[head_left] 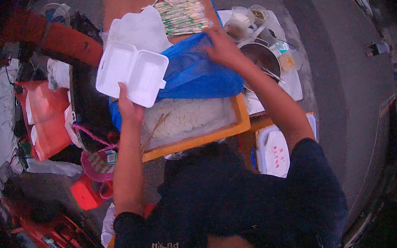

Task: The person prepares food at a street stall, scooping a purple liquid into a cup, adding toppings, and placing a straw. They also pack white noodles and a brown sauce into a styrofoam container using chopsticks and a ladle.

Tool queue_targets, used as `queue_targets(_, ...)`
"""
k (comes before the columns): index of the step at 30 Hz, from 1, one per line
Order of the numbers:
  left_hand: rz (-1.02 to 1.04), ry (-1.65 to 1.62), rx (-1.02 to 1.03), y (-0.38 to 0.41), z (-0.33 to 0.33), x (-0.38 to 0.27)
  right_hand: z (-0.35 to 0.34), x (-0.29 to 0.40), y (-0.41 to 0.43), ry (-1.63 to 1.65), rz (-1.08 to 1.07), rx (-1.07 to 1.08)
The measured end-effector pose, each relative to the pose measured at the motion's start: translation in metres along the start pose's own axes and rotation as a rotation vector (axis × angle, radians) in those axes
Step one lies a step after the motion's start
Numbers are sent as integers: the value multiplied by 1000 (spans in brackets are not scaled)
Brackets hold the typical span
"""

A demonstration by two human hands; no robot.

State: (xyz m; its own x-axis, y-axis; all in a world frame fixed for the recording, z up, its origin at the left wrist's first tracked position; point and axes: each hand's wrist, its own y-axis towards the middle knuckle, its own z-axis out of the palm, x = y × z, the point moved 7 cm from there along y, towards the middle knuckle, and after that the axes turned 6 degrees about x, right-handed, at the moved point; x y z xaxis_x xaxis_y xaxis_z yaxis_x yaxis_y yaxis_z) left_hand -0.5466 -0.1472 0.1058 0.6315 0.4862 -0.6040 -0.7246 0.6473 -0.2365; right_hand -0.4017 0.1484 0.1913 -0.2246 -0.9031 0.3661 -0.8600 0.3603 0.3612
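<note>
My left hand (pixel 130 108) holds an open white foam clamshell box (pixel 149 73), thumb over its near edge; both halves look bare inside. My right hand (pixel 223 47) grips the upper corner of a blue translucent plastic sheet (pixel 194 71), slightly blurred. The sheet is drawn over the far part of a yellow-orange tray (pixel 241 111). Nearer me, pale food (pixel 194 115) shows in the tray; I cannot tell its kind. Thin brown sticks (pixel 156 126) lie across its left side. Beyond the box are a white foam stack (pixel 140 24) and paper-wrapped disposable chopsticks (pixel 185 15).
On the right, a metal pot (pixel 262 60) of dark contents holds a utensil. Around it stand clear plastic tubs (pixel 259 14) of toppings. A white lidded container (pixel 273 149) sits nearer me. Red bags (pixel 51 119) and a pink-handled basket (pixel 96 165) are at left.
</note>
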Motion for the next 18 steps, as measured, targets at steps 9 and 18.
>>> queue_targets(9, 52, 346, 66, 51, 56, -84, 73, 165, -129, 504, -106, 479)
queue_targets(18, 29, 199, 189, 53, 58, -105, 245, 260, -174, 229, -266, 783)
